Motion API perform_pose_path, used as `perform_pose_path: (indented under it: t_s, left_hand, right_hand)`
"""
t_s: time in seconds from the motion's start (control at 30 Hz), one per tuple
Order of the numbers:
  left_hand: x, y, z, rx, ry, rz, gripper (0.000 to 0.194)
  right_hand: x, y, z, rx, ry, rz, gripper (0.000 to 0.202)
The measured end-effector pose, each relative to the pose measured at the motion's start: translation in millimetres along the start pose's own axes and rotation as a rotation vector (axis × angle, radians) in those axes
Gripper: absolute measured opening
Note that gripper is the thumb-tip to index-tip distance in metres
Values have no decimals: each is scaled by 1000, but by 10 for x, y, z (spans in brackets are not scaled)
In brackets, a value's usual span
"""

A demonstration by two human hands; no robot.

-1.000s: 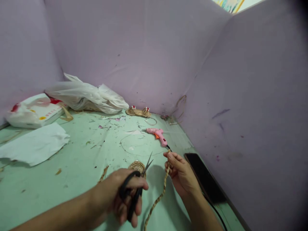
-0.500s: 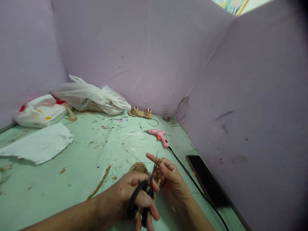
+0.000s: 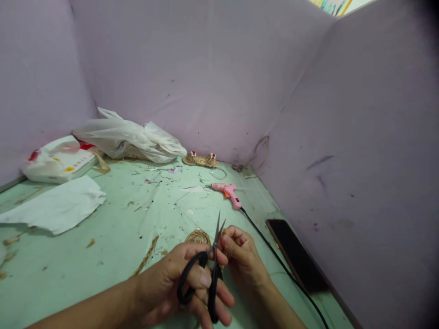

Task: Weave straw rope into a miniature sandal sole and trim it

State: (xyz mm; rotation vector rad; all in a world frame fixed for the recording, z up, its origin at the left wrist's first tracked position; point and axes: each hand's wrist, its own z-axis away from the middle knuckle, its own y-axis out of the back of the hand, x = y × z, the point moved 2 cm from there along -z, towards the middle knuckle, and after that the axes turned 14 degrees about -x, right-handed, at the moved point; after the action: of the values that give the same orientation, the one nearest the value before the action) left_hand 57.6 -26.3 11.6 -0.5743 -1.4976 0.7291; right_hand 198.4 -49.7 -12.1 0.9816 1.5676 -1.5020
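Note:
Black-handled scissors point(image 3: 214, 269) are in my left hand point(image 3: 187, 276), its fingers through the handle loops and the blades slightly parted, pointing up and away. Just to the right, my right hand point(image 3: 244, 253) has thumb and forefinger pinched on a small bit of tan braided straw point(image 3: 224, 232) beside the blade tips. A coiled woven straw disc point(image 3: 198, 236) shows behind my left hand, its near part hidden by the fingers. A loose braided straw strand point(image 3: 147, 257) lies left of the disc.
On the green table point(image 3: 113, 260) lie a pink glue gun point(image 3: 226, 192) with a black cord, a dark phone point(image 3: 297, 256), a woven straw piece point(image 3: 200, 160), white cloth point(image 3: 61, 205), a bagged box point(image 3: 65, 160) and a plastic bag point(image 3: 130, 137). Lilac walls surround it.
My right forefinger, stretched out before, has curled in to the thumb. The scissors have turned more upright and their handles have spread a little.

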Motion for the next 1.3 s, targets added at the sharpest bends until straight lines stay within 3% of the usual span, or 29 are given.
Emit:
perform_pose_path:
  t_s: [0.3,0.4,0.47,0.57,0.63,0.67,0.77,0.87,0.97,1.07,1.13,1.2,1.3]
  left_hand:
    - [-35,-53,12,12,-2,-3,36]
    - [86,-27,23,52,-30,-109,39]
    - [279,62,71,166,-27,-263,43]
    - [691,330,247,535,79,-650,49]
    - [977,540,430,878,264,-1098,45]
    - [1097,625,517,984,408,-1409,42]
    - [1296,840,769,1106,525,-1639,27]
    - [1350,944,949,1187,610,-1665,15]
    - [1357,890,967,1208,605,-1669,12]
    - [1304,677,819,1146,466,-1667,25]
    - [1203,501,671,1007,339,-1573,32]
    - [1054,350,523,708,92,-1122,41]
    - [899,223,414,567,-87,-855,31]
  right_hand:
    - [26,-67,46,1,20,22,28]
    - [18,-71,29,9,23,-29,28]
    - [1,-49,3,50,6,-65,27]
    - [-18,16,-42,142,-42,-88,27]
    - [-23,56,-75,182,-52,-102,27]
    - [-23,69,-94,190,-53,-108,27]
    - [-20,63,-168,163,-76,-117,26]
    - [-38,-3,-264,137,-104,-77,25]
    - [-86,-122,-361,122,-135,10,25]
    - [-134,-299,-433,42,-214,50,25]
    - [-151,-434,-464,-43,-286,18,25]
    - [-155,-560,-488,-117,-339,-27,26]
    - [-144,-694,-524,-180,-347,-44,26]
